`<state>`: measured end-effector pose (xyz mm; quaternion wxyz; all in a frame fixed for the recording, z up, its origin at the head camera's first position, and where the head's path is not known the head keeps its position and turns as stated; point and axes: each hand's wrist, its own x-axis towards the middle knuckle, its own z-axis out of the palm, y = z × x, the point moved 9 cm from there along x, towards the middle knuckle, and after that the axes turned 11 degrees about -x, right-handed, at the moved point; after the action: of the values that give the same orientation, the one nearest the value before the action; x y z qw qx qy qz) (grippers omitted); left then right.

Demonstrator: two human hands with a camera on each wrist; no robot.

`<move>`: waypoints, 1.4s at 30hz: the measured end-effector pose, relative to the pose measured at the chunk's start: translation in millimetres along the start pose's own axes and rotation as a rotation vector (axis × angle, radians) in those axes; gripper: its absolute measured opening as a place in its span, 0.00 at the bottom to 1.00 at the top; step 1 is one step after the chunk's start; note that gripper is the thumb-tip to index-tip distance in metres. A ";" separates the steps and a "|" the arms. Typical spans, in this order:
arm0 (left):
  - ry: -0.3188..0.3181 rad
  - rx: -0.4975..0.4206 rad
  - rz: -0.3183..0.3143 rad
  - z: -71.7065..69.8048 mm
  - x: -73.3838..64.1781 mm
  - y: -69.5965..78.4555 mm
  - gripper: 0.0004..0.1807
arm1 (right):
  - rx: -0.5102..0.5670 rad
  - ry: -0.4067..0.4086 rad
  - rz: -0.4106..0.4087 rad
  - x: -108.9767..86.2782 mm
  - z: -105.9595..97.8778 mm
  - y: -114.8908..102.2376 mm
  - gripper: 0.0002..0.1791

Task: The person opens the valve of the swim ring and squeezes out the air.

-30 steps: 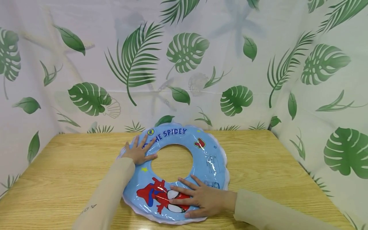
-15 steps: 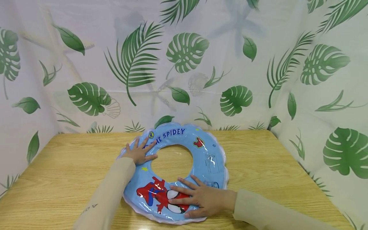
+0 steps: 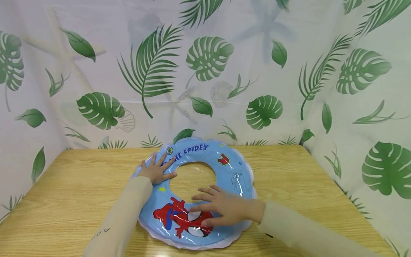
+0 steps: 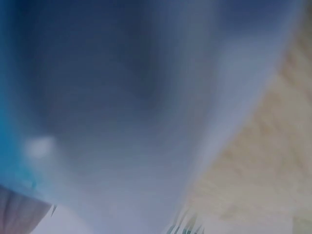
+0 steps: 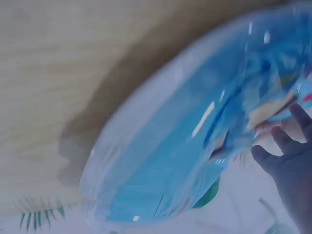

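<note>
Here, a shiny light-blue inflatable ring (image 3: pixel 225 175) with pale scalloped edging lies flat on the wooden table (image 3: pixel 80 192), lettering (image 3: pixel 192 149) at its far side, the red-and-blue figure (image 3: pixel 181 217) at its near side, head pointing right. The left hand (image 3: pixel 155 171) rests on it, fingers spread wide; the right hand (image 3: pixel 221 207), fingers also apart, is over the figure, contact unclear.

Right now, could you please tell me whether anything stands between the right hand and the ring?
Nothing visible does: the right hand is over the near side of the ring; contact is unclear.
</note>
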<state>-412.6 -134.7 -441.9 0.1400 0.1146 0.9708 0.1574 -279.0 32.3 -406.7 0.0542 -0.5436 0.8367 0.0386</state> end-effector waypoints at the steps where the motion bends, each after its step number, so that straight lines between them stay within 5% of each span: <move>1: 0.003 0.005 0.000 -0.2 0.3 -0.1 0.38 | -0.009 0.035 0.024 2.2 -6.9 8.4 0.27; 9: 0.006 0.018 0.007 -1.9 -1.4 2.1 0.38 | -0.221 0.210 0.326 24.4 -34.3 100.4 0.26; 16: 0.004 0.018 0.008 -0.2 -0.4 0.9 0.38 | -0.224 0.096 0.490 41.1 -12.1 149.6 0.29; 30: 0.041 0.000 0.035 -0.4 1.1 -0.6 0.37 | -0.034 -0.107 0.567 45.0 38.4 179.7 0.29; 42: 0.039 -0.001 0.044 1.2 4.5 -3.8 0.38 | 0.009 -0.216 0.568 45.5 43.5 172.2 0.30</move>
<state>-417.0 -136.6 -445.3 0.1176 0.1327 0.9705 0.1633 -452.6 66.5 -454.9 0.1323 -0.2802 0.9448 0.1063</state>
